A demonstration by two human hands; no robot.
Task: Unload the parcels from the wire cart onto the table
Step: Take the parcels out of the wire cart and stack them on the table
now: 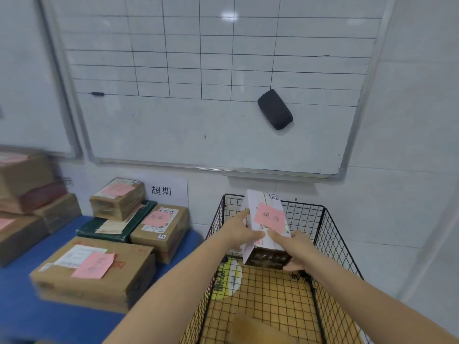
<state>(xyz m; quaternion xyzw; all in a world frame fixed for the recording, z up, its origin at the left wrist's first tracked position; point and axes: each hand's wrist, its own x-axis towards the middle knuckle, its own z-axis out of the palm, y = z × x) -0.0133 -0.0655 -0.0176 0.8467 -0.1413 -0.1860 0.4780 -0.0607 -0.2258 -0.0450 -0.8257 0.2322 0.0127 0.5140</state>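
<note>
Holding the white parcel (258, 201) between both hands above the wire cart (320, 220), right of centre; our left hand (242, 228) grips its left side; our right hand (296, 248) curls under its lower end.

White parcel (262, 199), pink label (270, 218), black wire cart (330, 232), blue table (27, 319).

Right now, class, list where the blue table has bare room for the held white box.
For the white box, bare blue table lies in front of the large cardboard box, at the near edge, and in a strip to its left. The back, by the wall, is crowded with stacked parcels.
</note>
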